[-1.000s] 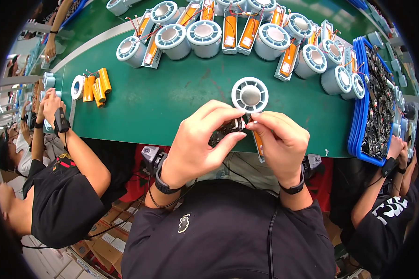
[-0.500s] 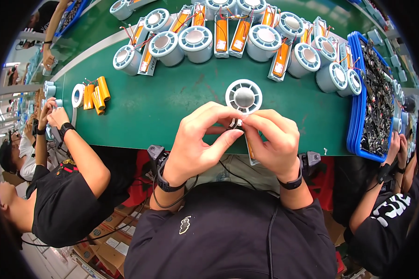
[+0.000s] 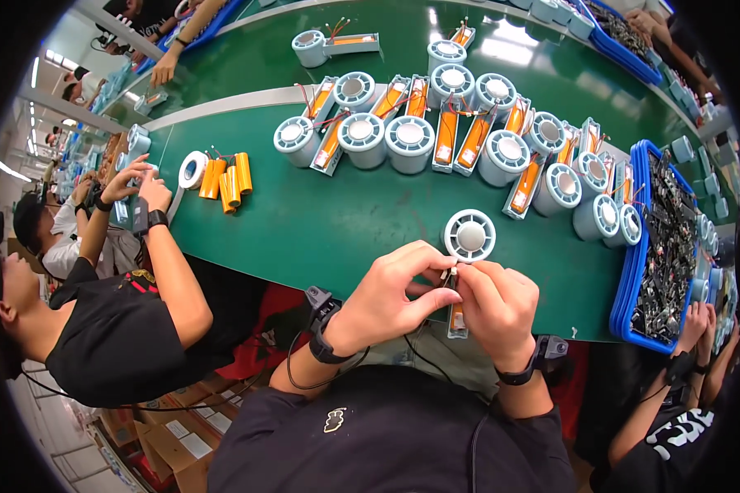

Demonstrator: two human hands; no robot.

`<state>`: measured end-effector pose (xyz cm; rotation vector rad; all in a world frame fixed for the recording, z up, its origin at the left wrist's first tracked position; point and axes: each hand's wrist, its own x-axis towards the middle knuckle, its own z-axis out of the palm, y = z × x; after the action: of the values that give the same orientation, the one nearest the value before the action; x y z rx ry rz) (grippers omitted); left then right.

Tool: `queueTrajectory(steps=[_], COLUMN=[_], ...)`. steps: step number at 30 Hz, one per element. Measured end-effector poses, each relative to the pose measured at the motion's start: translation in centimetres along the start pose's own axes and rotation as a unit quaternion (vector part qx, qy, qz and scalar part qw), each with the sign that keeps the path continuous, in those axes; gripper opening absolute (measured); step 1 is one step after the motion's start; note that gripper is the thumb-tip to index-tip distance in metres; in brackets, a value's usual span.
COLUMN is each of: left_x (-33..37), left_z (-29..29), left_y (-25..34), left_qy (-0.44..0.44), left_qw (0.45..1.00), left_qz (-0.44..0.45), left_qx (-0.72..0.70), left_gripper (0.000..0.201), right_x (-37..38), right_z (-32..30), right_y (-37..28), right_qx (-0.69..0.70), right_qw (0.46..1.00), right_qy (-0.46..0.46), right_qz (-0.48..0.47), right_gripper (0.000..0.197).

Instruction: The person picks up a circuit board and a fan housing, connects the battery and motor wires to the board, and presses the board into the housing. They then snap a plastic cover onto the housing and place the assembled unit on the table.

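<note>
A light-blue round unit with a spoked rim and a grey centre disc (image 3: 470,236) stands at the table's front edge, just beyond my fingertips. Its handle, holding an orange battery (image 3: 457,317), points back toward me beneath my hands. My left hand (image 3: 404,289) is closed, thumb and forefinger pinching a small white wire connector (image 3: 450,274) with a dark piece beside it. Close against it, my right hand (image 3: 498,304) is also closed in a pinch at the same spot. Its fingers cover what they grip.
Several similar light-blue units (image 3: 409,144) with orange batteries line the table's far side. A white tape roll (image 3: 193,170) and loose orange battery packs (image 3: 226,182) lie left. A blue tray (image 3: 633,279) of dark small parts stands right. Co-workers sit on both sides.
The whole view has shifted, so the table and hands appear lower and farther right. Both hands stay together at the connector, and more of the handle shows between them.
</note>
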<state>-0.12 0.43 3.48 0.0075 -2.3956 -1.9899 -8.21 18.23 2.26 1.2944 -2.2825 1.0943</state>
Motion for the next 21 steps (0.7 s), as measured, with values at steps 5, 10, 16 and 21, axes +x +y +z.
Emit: queueTrajectory(steps=[5, 10, 16, 21], left_x=[0.6, 1.4, 1.2, 0.5], left_z=[-0.6, -0.5, -0.4, 0.3], left_y=[-1.0, -1.6, -2.3, -1.4], left_qy=[-0.037, -0.058, -0.081, -0.085], left_qw=[0.998, 0.993, 0.984, 0.996], left_qz=[0.01, 0.03, -0.047, 0.001], left_qx=[-0.055, -0.098, -0.149, -0.036], left_gripper=[0.031, 0.029, 0.026, 0.024], right_x=[1.0, 1.3, 1.4, 1.6], right_z=[-0.9, -0.7, -1.1, -1.9], right_y=[1.5, 2.3, 2.4, 2.4], right_qx=[0.043, 0.043, 0.037, 0.022], right_qw=[0.998, 0.998, 0.998, 0.994], right_qy=[-0.036, -0.042, -0.046, -0.085], right_qz=[-0.014, 0.011, -0.034, -0.07], right_gripper=[0.017, 0.018, 0.017, 0.017])
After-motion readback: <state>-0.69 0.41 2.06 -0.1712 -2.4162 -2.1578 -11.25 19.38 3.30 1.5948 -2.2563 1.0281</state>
